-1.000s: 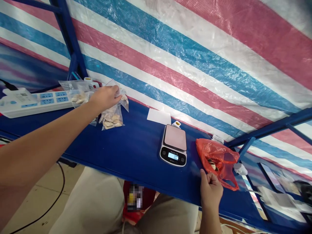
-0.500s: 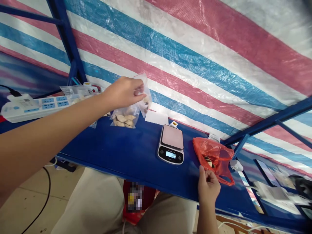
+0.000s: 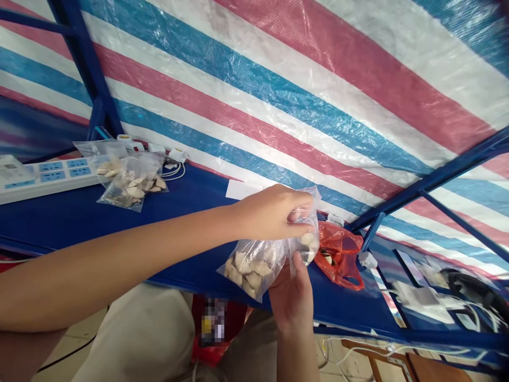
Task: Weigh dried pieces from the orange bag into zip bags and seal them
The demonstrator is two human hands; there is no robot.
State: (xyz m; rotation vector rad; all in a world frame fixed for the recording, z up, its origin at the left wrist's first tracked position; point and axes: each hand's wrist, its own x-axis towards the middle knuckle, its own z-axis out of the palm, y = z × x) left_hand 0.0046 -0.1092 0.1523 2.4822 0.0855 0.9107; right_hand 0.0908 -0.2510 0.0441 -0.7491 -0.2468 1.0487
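Plastic bag of tan chunks (image 3: 250, 270) hangs at the lower centre of the frame, its clear film wrinkled and shiny, the irregular pieces bunched toward its bottom. Against its right side is a second clear bag (image 3: 308, 241), narrower, with paler pieces and its upper part crumpled. The left hand (image 3: 274, 215) pinches that crumpled film between thumb and curled fingers. Below, the right hand (image 3: 292, 297) lays its thumb on the second bag's lower front; its other fingers are hidden, so I cannot tell how they close.

Blue tabletop (image 3: 71, 223) lies open at left between the power strip (image 3: 51, 183) and the left forearm, and at centre between the bag pile (image 3: 133, 183) and white paper (image 3: 240, 189). Striped sheeting (image 3: 238, 79) rises along the back edge. Just right of the held bags, a red plastic bag (image 3: 342, 239) narrows the room.
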